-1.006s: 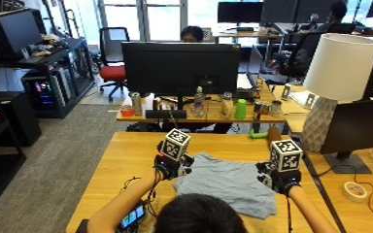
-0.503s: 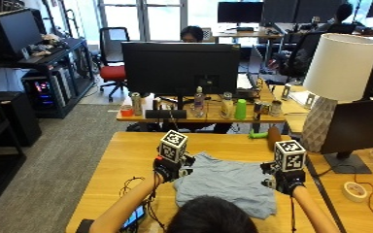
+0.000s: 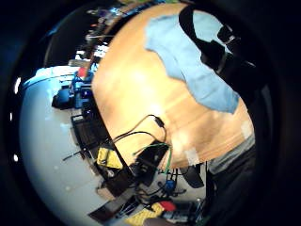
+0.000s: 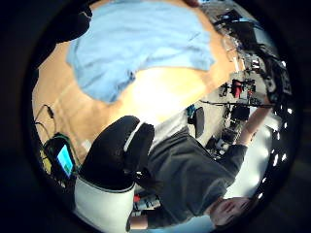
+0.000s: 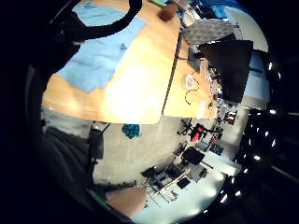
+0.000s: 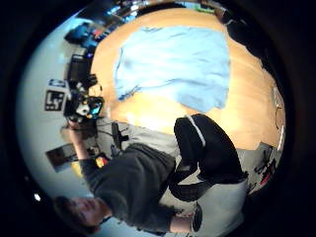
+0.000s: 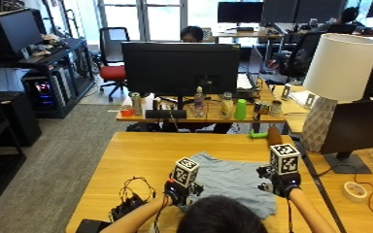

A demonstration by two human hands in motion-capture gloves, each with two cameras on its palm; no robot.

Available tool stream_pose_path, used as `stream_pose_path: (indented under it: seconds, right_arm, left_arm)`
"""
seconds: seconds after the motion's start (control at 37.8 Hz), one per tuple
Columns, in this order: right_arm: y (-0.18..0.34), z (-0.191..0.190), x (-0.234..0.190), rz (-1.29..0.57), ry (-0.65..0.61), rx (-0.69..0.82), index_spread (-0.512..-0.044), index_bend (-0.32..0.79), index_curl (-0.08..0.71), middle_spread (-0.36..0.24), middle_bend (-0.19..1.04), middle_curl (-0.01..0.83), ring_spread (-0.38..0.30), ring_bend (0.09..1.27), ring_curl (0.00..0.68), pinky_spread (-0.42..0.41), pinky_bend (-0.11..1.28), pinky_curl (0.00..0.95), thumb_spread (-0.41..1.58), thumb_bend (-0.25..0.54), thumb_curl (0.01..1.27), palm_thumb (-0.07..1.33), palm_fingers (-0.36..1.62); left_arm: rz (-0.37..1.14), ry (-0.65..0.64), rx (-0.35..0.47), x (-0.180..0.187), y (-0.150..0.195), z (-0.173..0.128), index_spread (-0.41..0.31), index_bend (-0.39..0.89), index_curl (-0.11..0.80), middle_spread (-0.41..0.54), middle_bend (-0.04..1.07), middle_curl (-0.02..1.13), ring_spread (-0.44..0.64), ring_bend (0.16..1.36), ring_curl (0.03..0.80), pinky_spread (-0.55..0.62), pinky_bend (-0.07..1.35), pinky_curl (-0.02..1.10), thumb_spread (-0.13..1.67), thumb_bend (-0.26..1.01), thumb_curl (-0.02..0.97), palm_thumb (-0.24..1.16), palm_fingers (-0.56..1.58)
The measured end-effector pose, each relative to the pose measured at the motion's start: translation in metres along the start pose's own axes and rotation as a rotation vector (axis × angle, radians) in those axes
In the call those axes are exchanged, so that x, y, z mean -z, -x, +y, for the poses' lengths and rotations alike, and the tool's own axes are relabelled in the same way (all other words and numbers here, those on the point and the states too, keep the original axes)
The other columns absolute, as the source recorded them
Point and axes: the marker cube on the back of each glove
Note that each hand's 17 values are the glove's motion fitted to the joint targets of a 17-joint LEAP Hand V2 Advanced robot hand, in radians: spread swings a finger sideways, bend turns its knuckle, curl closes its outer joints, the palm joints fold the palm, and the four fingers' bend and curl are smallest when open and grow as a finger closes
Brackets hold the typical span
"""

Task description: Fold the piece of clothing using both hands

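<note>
both hands drawn back toward person: left hand (image 7: 177,188), right hand (image 7: 278,182) now nearer shirt (image 7: 228,182) near edge.

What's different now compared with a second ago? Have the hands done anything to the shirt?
Little has changed. Both hands have drawn slightly back toward the person: the left hand and the right hand now sit nearer the table's near edge, at the sides of the blue shirt. The shirt lies flat on the wooden table as before, not yet folded.
</note>
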Motion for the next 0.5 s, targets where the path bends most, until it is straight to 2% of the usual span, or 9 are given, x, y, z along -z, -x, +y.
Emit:
stream_pose_path:
  seconds: [0.08,0.16,0.26,0.34,0.5]
  right_arm:
    - [-0.002,0.000,-0.004,0.001,0.014,-0.008,-0.291,0.11,0.219,-0.043,0.23,0.372,-0.045,0.46,0.344,0.126,0.40,0.334,1.17,0.094,0.23,0.60,0.63]
    - [-0.005,0.000,-0.009,-0.003,0.022,-0.010,-0.291,0.11,0.219,-0.044,0.22,0.376,-0.045,0.46,0.347,0.126,0.40,0.337,1.17,0.079,0.24,0.61,0.63]
    - [-0.009,0.002,-0.014,-0.006,0.034,-0.018,-0.292,0.11,0.219,-0.045,0.22,0.380,-0.046,0.46,0.350,0.127,0.40,0.340,1.18,0.058,0.24,0.61,0.63]
    - [-0.012,0.002,-0.020,-0.013,0.048,-0.023,-0.292,0.11,0.219,-0.045,0.22,0.383,-0.046,0.46,0.352,0.127,0.40,0.342,1.18,0.044,0.25,0.62,0.63]
    - [-0.014,-0.003,-0.029,-0.021,0.053,-0.012,-0.292,0.11,0.219,-0.045,0.21,0.389,-0.046,0.46,0.356,0.123,0.40,0.345,1.18,0.019,0.25,0.63,0.63]
  left_arm:
    - [-0.023,0.064,0.008,-0.035,-0.008,-0.013,-0.094,0.21,0.347,0.028,0.18,0.25,0.05,0.55,0.265,0.12,0.46,0.31,1.02,0.00,0.220,0.19,0.51]
    - [-0.040,0.062,0.027,-0.058,-0.010,-0.025,-0.099,0.17,0.345,-0.010,0.19,0.27,0.03,0.55,0.270,0.08,0.47,0.32,1.01,-0.01,0.230,0.21,0.57]
    - [-0.040,0.013,0.047,-0.075,-0.008,-0.038,-0.103,0.13,0.335,-0.045,0.19,0.29,-0.01,0.56,0.284,0.01,0.50,0.34,1.00,0.00,0.247,0.25,0.65]
    - [-0.060,-0.045,0.067,-0.082,-0.004,-0.048,-0.114,0.09,0.318,-0.079,0.17,0.29,-0.09,0.58,0.295,-0.13,0.57,0.35,1.04,0.04,0.268,0.36,0.81]
    - [-0.107,-0.181,0.090,-0.084,0.000,-0.065,-0.147,0.07,0.294,-0.165,0.22,0.34,-0.21,0.58,0.324,-0.27,0.60,0.38,1.09,0.10,0.310,0.53,0.96]
